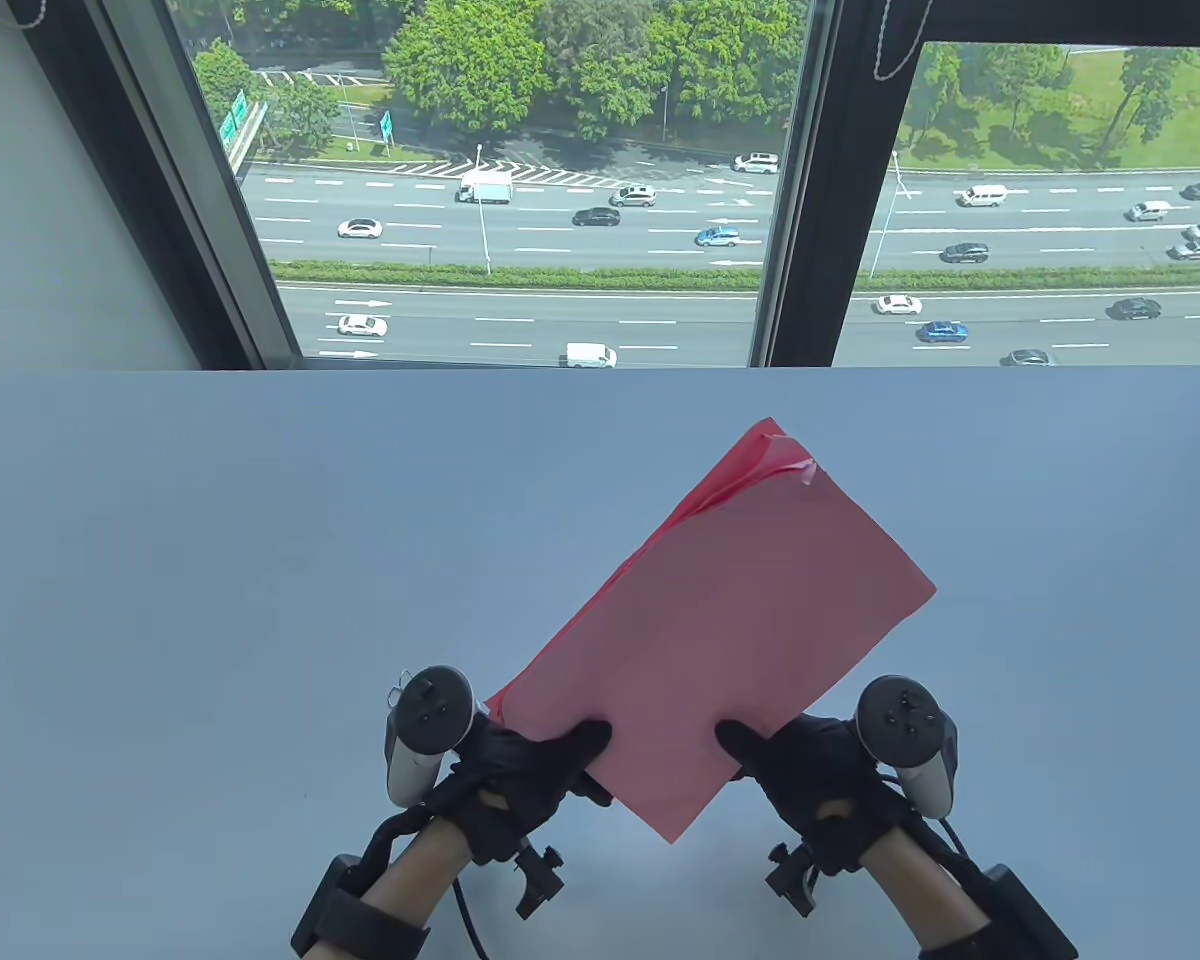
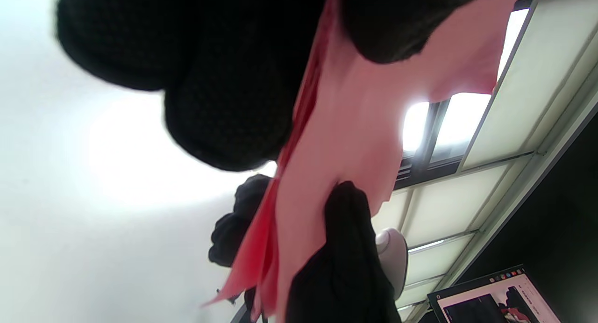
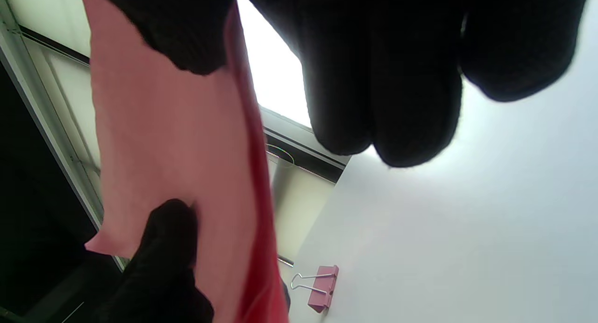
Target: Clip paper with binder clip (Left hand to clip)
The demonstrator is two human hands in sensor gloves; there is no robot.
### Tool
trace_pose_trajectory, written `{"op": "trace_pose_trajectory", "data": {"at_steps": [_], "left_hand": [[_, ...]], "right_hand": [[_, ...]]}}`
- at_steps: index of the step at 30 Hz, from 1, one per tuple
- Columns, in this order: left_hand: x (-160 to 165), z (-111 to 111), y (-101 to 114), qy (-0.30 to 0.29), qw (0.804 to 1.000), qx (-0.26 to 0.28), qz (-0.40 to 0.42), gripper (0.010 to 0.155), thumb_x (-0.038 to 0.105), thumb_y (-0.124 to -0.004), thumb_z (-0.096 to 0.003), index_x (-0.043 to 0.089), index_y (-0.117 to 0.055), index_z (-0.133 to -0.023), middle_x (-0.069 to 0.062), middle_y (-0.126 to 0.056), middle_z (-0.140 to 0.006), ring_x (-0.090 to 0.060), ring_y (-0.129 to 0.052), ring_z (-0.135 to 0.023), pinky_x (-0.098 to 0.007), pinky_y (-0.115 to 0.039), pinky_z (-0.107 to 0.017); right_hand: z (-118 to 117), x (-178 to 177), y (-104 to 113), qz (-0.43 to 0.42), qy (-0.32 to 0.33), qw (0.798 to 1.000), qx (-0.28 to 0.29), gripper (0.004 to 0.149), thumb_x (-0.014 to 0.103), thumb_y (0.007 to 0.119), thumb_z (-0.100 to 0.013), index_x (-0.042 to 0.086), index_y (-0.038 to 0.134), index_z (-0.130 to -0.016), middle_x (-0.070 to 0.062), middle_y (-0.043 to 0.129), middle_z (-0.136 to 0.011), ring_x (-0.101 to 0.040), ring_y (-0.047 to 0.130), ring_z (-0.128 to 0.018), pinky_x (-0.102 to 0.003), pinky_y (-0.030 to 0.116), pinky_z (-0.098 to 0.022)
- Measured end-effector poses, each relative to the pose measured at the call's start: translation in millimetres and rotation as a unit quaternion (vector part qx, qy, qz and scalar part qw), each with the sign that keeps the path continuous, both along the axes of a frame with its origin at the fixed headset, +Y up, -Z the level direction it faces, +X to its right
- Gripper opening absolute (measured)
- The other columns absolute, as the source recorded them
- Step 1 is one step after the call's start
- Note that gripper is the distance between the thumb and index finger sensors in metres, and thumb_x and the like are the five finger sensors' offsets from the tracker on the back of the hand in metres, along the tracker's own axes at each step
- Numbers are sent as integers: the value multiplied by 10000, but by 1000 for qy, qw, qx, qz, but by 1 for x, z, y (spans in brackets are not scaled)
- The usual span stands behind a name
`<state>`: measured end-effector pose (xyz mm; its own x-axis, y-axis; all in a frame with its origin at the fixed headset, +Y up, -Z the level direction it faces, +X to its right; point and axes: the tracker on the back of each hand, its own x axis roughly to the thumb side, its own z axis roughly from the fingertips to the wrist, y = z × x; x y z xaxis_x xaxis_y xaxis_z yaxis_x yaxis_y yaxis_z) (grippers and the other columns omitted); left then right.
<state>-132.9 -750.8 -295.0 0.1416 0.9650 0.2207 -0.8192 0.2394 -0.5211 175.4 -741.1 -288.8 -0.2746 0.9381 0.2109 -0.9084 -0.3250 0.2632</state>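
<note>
Matt pink paper [image 1: 730,620], knitted black cloth gloves, wire-handled pink binder clip [image 3: 320,288], smooth table [image 1: 210,560].

We find the stack of paper [image 1: 730,620] held up above the table [image 1: 210,600], between the two hands and extending away from them toward the window [image 1: 520,180]. The left hand [image 1: 520,770] grips the near left edge of the stack, the right hand [image 1: 810,775] the near right edge, each with the thumb on the upper face. In the right wrist view, the binder clip [image 3: 320,285] lies on the table beneath the paper, apart from both hands.
</note>
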Motion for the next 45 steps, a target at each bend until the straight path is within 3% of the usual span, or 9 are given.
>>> {"op": "trace_pose_trajectory", "data": {"at_steps": [7, 12, 19, 24, 30, 35, 39, 43, 45], "left_hand": [[10, 3, -2, -37, 998, -5, -58, 548, 480, -762, -484, 162, -876, -916, -88, -1034, -744, -289, -1069, -477, -499, -849, -402], [-14, -1, 21, 41, 979, 105, -171, 575, 476, -829, -459, 159, -865, -937, -117, -1008, -787, -337, -1041, -532, -534, -820, -431], [-89, -7, 60, 320, 849, 291, -303, 501, 425, -820, -463, 212, -899, -910, -92, -939, -888, -334, -975, -654, -529, -802, -471], [-122, -20, 45, 374, 818, 195, -392, 565, 460, -850, -456, 200, -858, -958, -123, -781, -1031, -388, -813, -831, -565, -715, -554], [-139, -31, 25, 361, 798, 37, -480, 645, 586, -843, -436, 152, -903, -910, -134, -867, -958, -384, -885, -744, -545, -755, -508], [-137, -34, 17, 345, 792, 5, -504, 578, 597, -846, -432, 145, -1005, -756, -118, -989, -830, -363, -985, -619, -537, -798, -461], [-133, -36, 12, 329, 788, -7, -520, 590, 609, -855, -425, 154, -989, -775, -111, -978, -845, -358, -981, -631, -537, -797, -469], [-129, -40, 8, 325, 802, 1, -501, 467, 512, -879, -432, 163, -979, -724, -125, -947, -900, -373, -960, -716, -537, -804, -484], [-129, -39, 5, 324, 850, -42, -413, 397, 435, -885, -432, 170, -966, -715, -166, -873, -976, -434, -874, -815, -553, -774, -521]], "right_hand": [[-3, 14, 7, -137, -39, 990, 5, 462, 315, 832, -439, 73, 887, -828, -62, 1069, -566, -280, 1096, -381, -490, 866, -352], [-10, 38, 11, -128, -78, 989, 18, 434, 318, 827, -436, 92, 915, -796, -43, 1067, -533, -259, 1091, -353, -482, 866, -347], [-16, 50, 6, -78, -61, 994, -41, 431, 314, 833, -442, 103, 928, -805, -63, 1071, -564, -296, 1086, -389, -509, 851, -365], [-19, 41, -2, -24, -34, 997, -68, 433, 306, 838, -439, 94, 935, -804, -90, 1072, -580, -326, 1082, -406, -528, 840, -373], [-20, 36, -8, 12, -13, 996, -87, 436, 300, 837, -441, 80, 931, -806, -104, 1068, -588, -342, 1077, -411, -540, 832, -376], [-23, 34, -17, 42, 13, 992, -122, 437, 297, 837, -442, 72, 931, -805, -110, 1068, -586, -345, 1076, -412, -541, 830, -377], [-26, 34, -22, 49, 28, 987, -151, 438, 295, 838, -443, 64, 930, -803, -115, 1068, -580, -344, 1076, -406, -541, 830, -376], [-26, 34, -22, 50, 28, 987, -153, 439, 294, 838, -443, 60, 931, -802, -116, 1067, -580, -346, 1076, -404, -541, 830, -374], [-26, 35, -21, 44, 29, 988, -145, 439, 295, 838, -442, 63, 931, -803, -116, 1067, -582, -346, 1075, -407, -541, 829, -377]]}}
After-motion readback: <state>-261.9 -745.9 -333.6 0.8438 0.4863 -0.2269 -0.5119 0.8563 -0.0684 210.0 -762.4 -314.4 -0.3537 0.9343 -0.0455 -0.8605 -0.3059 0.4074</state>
